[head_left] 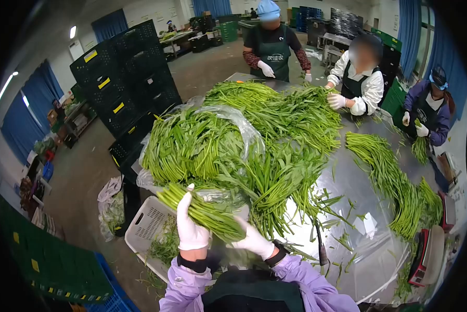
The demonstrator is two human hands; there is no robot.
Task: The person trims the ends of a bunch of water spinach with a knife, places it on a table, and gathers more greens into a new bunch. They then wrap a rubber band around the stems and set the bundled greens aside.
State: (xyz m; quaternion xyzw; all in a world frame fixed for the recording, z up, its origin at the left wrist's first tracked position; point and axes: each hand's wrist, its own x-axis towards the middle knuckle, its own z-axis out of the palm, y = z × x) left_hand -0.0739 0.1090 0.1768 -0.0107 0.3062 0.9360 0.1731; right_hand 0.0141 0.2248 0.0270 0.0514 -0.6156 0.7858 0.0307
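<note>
In the head view I hold a bunch of water spinach (208,214) above a light grey crate, its long green stems slanting down to the right. My left hand (193,229), in a white glove, is closed around the middle of the bunch with the thumb up. At the lower right end, my right hand (254,241), also gloved, grips the stems; some of its fingers are hidden and slightly blurred. Just beyond my hands, a large heap of water spinach (192,148) lies partly in a clear plastic bag (238,122). More loose greens (275,182) spread over the metal table (342,229).
The grey crate (140,229) with leaf scraps stands at my left. A dark-handled knife (322,249) lies on the table, right of my hands. Black crates (121,78) are stacked at the left. Three co-workers (275,52) stand around the table. A weighing scale (426,257) sits at the right.
</note>
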